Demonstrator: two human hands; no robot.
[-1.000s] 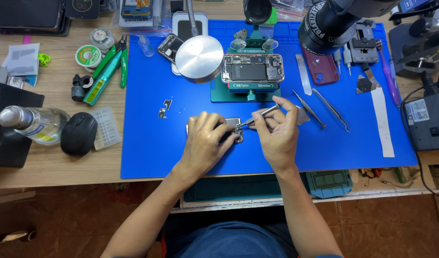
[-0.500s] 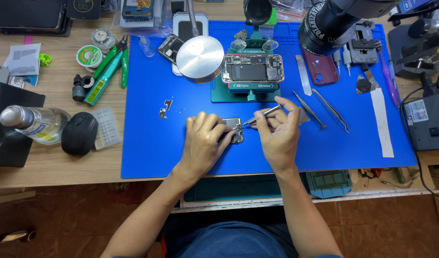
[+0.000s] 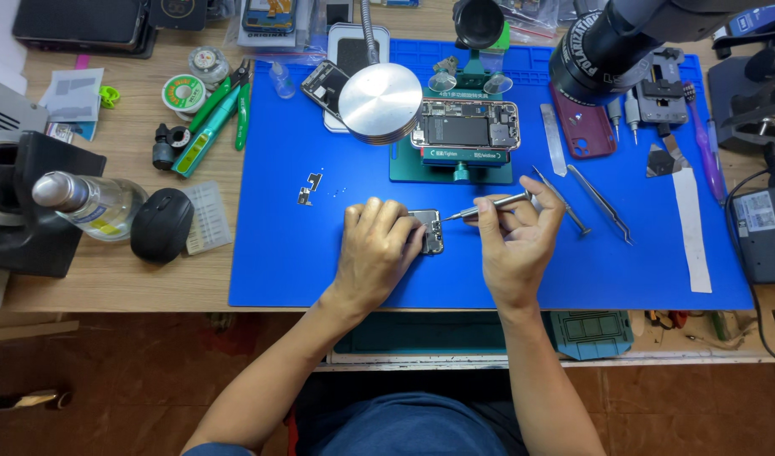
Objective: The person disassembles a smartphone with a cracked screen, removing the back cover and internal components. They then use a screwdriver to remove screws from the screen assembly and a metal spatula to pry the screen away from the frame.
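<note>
At the centre of the frame, the left hand (image 3: 377,245) lies flat with fingers curled over a small circuit board (image 3: 430,230), pinning it to the blue work mat (image 3: 278,253) that covers the bench (image 3: 126,287); only the right-hand part of the board shows past the fingertips. The right hand (image 3: 516,241) is closed in a pen-style pinch around a slim metal tool (image 3: 487,207), apparently a precision screwdriver or probe, whose tip points left and meets, or nearly meets, the upper right corner of the board; contact cannot be confirmed at this size. Above centre, an opened phone chassis (image 3: 465,128) sits clamped in a green holding fixture (image 3: 455,165) with its interior exposed, which suggests that disassembly is well advanced and that the board has already been removed from a housing. A small bracket-like part (image 3: 307,187) and several tiny pale specks, possibly screws, lie loose on the mat left of centre, consistent with fasteners and shields already taken off. Two tweezers (image 3: 598,203) rest unused on the mat to the right of the hands. A round metal lamp head (image 3: 381,103) hangs over the upper middle, and a black microscope barrel (image 3: 607,42) enters from the upper right. Judged from this layout, work on the board itself is in progress; nothing indicates reassembly, as the chassis remains open.
</note>
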